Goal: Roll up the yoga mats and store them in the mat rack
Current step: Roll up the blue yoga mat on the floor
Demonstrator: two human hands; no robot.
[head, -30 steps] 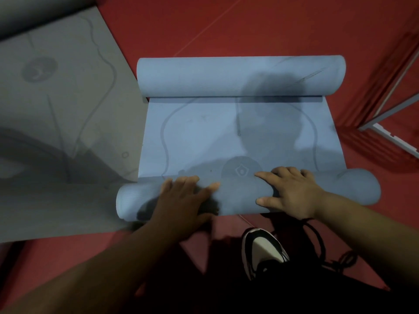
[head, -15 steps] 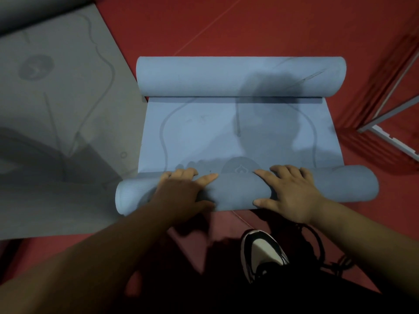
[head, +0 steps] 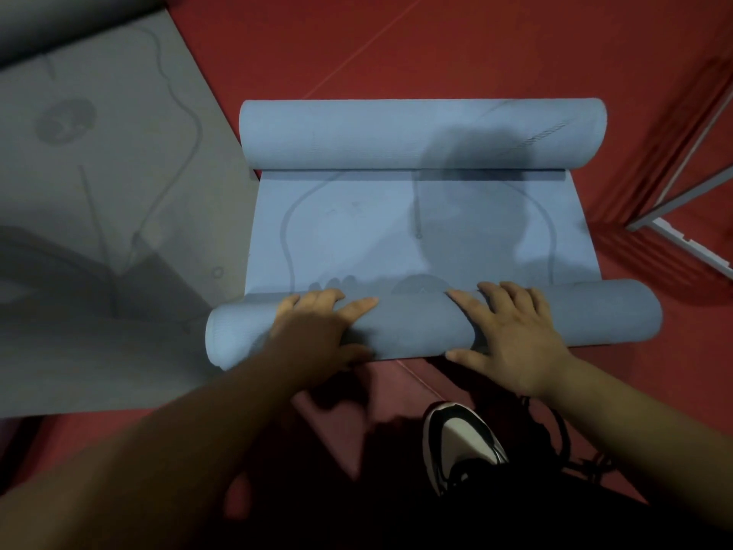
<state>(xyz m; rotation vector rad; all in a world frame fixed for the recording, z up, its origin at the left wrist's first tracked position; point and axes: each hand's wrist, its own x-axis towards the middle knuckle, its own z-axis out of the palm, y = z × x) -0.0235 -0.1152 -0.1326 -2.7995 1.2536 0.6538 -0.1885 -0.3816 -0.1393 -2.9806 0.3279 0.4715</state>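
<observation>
A blue yoga mat lies on the red floor, rolled at both ends. The far roll lies untouched at the top. The near roll runs across the frame just in front of me. My left hand presses flat on the near roll's left half, fingers spread forward. My right hand presses on its right half, fingers straight over the top and thumb at the near side. A grey yoga mat lies flat on the floor to the left.
A white metal frame stands on the floor at the right edge. My shoe is on the floor just behind the near roll. Red floor lies beyond the far roll.
Both hands have pushed the near roll forward, so it has grown thicker and the flat stretch between the two rolls has become shorter.
</observation>
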